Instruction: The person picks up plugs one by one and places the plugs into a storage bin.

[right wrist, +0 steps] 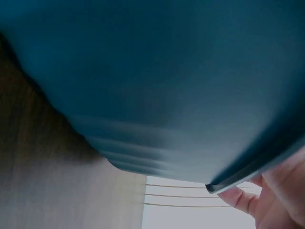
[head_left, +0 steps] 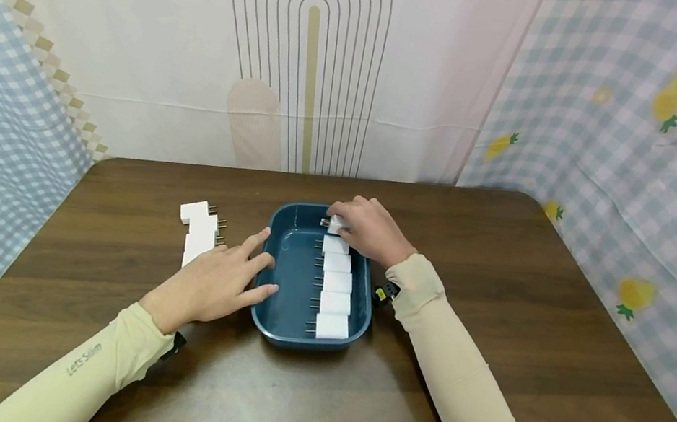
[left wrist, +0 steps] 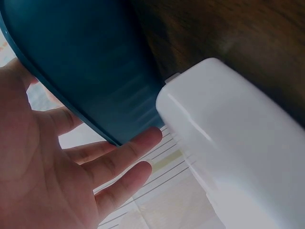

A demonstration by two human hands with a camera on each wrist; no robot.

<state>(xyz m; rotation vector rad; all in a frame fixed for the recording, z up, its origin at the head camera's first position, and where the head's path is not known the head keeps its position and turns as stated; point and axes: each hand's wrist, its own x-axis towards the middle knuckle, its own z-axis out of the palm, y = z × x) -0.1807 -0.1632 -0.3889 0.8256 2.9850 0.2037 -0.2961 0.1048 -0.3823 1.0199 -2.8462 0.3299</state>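
Right hand (head_left: pixel 375 232): fingers curled, pinching a small white rectangular plastic plug with thin metal prongs (head_left: pixel 338 225) inside the tray's far right end. Left hand (head_left: pixel 216 285): holding nothing, fingers spread, fingertips at the tray's left rim. Hands apart, one on each side.

Tray (head_left: pixel 286 305): deep teal-blue, rounded rectangle, smooth, slightly glossy, raised lip; wrist views show faint ribbing on the outer wall. Along its right side, a column of five matching white plugs (head_left: pixel 337 282), matte-looking blocks, prongs pointing left, in line with the pinched one.

Left of the tray, a staggered cluster of white plugs (head_left: pixel 203 225), bodies touching, prongs pointing right; the near end is partly hidden by the left hand, so count unclear. Left wrist view: one white body up close, smooth with rounded edges.

Stretchy pale-yellow fabric sleeves (head_left: pixel 454 359) on both forearms, wrinkled, lettering on the left one. Small black device (head_left: pixel 387 293) with a yellow mark at the right wrist.

Dark brown wood-grain table (head_left: pixel 528 305), rounded far corners, soft sheen in front. Behind, white cloth (head_left: pixel 168 32) with thin concentric arches; at right, creased blue-and-white checked cloth (head_left: pixel 589 117) with yellow fruit prints.
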